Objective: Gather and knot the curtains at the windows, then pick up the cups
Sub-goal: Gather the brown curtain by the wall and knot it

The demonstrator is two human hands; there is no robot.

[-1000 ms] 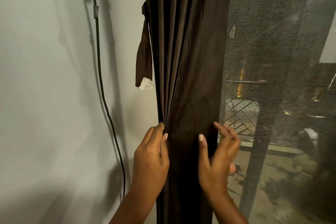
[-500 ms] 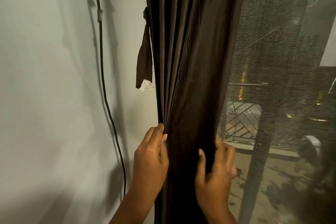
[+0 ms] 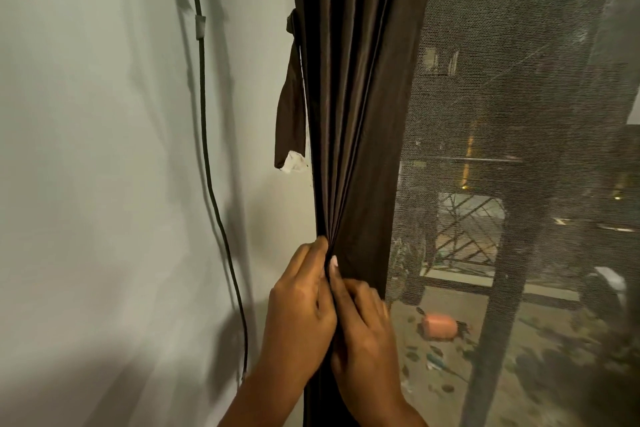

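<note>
The dark brown curtain [image 3: 360, 114] hangs at the left edge of the window, drawn into narrow folds between the pale wall [image 3: 104, 184] and the mesh screen [image 3: 519, 114]. Both hands meet on its lower part and squeeze the folds into one bunch. The left hand [image 3: 301, 308] grips the left edge of the cloth, its fingers [image 3: 311, 253] curled closed around the pleats. The right hand [image 3: 363, 326] lies just beside it, touching it, and its fingers are also curled on the cloth, with the thumb pressed along the bunch. Above the hands the folds spread wider toward the top.

A short brown tie-back strip [image 3: 291, 107] with a white end hangs loose on the curtain's left side, against the wall. Further left, a thin dark cable [image 3: 207, 149] runs down the wall, well apart from the curtain. To the right of the gathered cloth the screen stands uncovered, and the room there is free for the arms.
</note>
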